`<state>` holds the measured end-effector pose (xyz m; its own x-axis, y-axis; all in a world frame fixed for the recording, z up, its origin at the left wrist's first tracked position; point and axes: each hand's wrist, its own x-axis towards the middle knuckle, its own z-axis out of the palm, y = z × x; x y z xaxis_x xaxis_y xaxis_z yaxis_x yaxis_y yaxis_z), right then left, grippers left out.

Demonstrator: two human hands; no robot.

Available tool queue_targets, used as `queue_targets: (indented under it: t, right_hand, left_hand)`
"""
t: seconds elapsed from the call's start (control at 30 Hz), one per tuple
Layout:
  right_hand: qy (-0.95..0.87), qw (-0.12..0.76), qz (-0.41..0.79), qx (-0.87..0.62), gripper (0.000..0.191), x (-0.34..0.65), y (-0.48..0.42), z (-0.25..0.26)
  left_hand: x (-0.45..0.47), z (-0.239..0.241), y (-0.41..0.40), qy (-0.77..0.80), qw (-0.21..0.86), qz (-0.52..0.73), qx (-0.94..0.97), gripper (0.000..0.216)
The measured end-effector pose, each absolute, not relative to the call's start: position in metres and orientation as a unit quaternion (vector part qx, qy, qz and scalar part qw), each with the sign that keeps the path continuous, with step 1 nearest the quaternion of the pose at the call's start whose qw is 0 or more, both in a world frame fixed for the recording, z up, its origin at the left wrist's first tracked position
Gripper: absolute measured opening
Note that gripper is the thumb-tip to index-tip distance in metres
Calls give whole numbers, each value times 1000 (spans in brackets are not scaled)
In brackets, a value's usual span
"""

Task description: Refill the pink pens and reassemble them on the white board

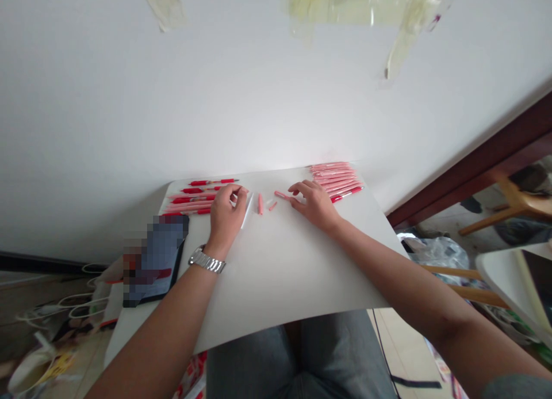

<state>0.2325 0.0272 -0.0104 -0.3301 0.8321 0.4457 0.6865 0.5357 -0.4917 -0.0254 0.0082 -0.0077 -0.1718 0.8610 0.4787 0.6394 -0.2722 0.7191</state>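
My left hand (227,211), with a metal watch on the wrist, rests on the white table (280,267) with fingers curled round a thin white refill (247,210). My right hand (313,201) lies further right, its fingertips on a small pink pen part (282,195). Between the hands lie a pink barrel piece (260,204) and a tiny pink bit (272,206). A row of red and pink pens (194,199) lies left of my left hand. A bundle of pink pens (337,177) lies just behind my right hand.
A dark tablet (155,261) lies at the table's left edge. The white wall stands right behind the table. Cables and bags crowd the floor at left; a wooden chair (513,206) and another white table (517,284) are at right.
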Motion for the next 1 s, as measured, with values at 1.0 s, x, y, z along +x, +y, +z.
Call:
queue_targets:
  t: [1.0]
  right_hand:
    - [-797,335,63,-498,14,231,21,-4]
  left_hand:
    - [-25,-7,7,593,115,481,636,18]
